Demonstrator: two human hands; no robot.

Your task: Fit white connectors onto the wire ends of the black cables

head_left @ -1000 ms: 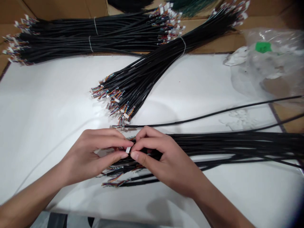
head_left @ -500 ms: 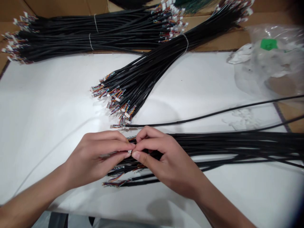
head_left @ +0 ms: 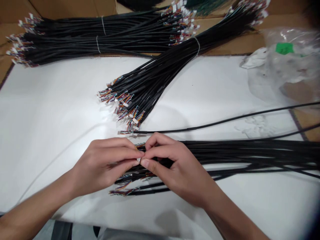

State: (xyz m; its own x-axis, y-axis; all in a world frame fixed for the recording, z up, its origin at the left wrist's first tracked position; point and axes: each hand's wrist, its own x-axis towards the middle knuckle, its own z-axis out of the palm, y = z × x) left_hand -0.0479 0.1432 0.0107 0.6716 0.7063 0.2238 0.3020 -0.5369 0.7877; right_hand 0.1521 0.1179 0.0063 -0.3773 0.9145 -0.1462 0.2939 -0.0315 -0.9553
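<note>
My left hand (head_left: 107, 163) pinches a small white connector (head_left: 138, 160) between thumb and fingers. Against it, the thumb and index finger of my right hand (head_left: 167, 163) are pressed together; the tiny thing between them is hidden, perhaps a wire end. Both sets of fingertips meet above a row of black cables (head_left: 240, 153), whose ends with thin coloured wires (head_left: 122, 192) stick out below my hands. One single black cable (head_left: 187, 129) lies just beyond my fingers, its coloured wires and white plug (head_left: 122, 132) pointing left.
A tied bundle of black cables (head_left: 165, 70) with white plugs lies slantwise ahead. More tied bundles (head_left: 75, 40) rest on cardboard (head_left: 75, 7) at the back left. A clear plastic bag (head_left: 270, 80) with a green label (head_left: 284, 48) is at the right. The white work surface (head_left: 45, 116) lies beneath.
The whole view has shifted slightly, so everything sits a little further right. My hands keep the same pinch on the connector, with hardly any visible finger movement.
</note>
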